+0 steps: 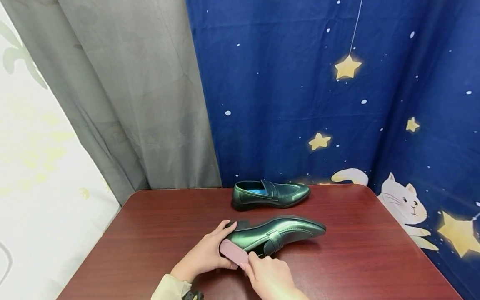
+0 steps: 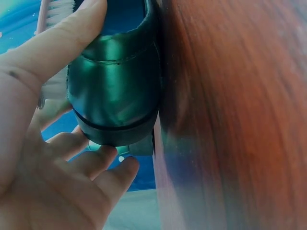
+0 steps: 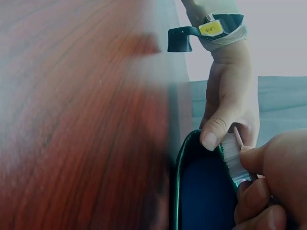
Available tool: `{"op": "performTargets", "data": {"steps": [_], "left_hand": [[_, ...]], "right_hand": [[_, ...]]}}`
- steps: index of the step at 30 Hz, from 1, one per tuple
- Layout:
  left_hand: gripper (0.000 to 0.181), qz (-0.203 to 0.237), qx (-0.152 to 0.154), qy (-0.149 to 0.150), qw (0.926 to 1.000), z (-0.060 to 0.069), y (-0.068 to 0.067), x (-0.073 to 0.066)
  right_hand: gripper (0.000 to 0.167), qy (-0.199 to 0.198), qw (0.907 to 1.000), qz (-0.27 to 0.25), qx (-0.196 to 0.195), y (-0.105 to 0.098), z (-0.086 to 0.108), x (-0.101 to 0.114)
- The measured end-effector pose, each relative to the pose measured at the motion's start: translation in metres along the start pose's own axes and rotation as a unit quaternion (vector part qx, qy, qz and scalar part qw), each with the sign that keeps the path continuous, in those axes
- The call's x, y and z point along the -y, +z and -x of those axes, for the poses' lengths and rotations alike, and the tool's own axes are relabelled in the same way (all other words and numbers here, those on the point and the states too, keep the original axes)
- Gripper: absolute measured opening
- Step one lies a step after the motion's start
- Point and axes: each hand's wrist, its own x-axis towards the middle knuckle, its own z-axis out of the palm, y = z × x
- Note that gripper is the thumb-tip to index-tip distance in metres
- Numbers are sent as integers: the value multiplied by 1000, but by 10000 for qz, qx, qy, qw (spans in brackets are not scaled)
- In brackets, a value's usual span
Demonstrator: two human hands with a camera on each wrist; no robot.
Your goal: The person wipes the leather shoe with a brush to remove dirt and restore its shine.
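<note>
A shiny green loafer (image 1: 277, 231) lies on its side on the table, toe to the right, its opening towards me. My left hand (image 1: 206, 254) grips it by the heel, the thumb at the opening's rim and the fingers around by the sole. In my right hand (image 1: 271, 273) is a pink brush (image 1: 233, 251), held by its handle. Its white bristles (image 3: 231, 155) press against the shoe's upper side near the heel, as the right wrist view shows. The heel (image 2: 115, 86) fills the middle of the left wrist view.
A matching green loafer (image 1: 286, 195) stands upright at the table's back edge, with blue showing inside. The reddish-brown table (image 1: 150, 233) ends at a grey curtain (image 1: 165, 125) and a blue star-patterned curtain (image 1: 281, 104). A strap with a black device (image 3: 180, 39) circles the left wrist.
</note>
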Motion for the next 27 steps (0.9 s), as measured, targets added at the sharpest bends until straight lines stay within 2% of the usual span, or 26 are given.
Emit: {"op": "performTargets", "data": {"steps": [8,17,21,27], "left_hand": [[106,168,173,-142,9996,1,-1,-1],[106,34,102,-36,9999,2,-3,-2],[106,34,78,-10,10000,2,-3,-2],[105,60,76,-14,10000,1,-1,-2]], "right_hand": [[30,391,9983,-297,318,-13,4,-12],[29,666,9972,-316,117,-23,10,-31],[32,666,9972,-323,72,-25,12,-35],[32,622,9976,-159,-264,-30,13,-36]]}}
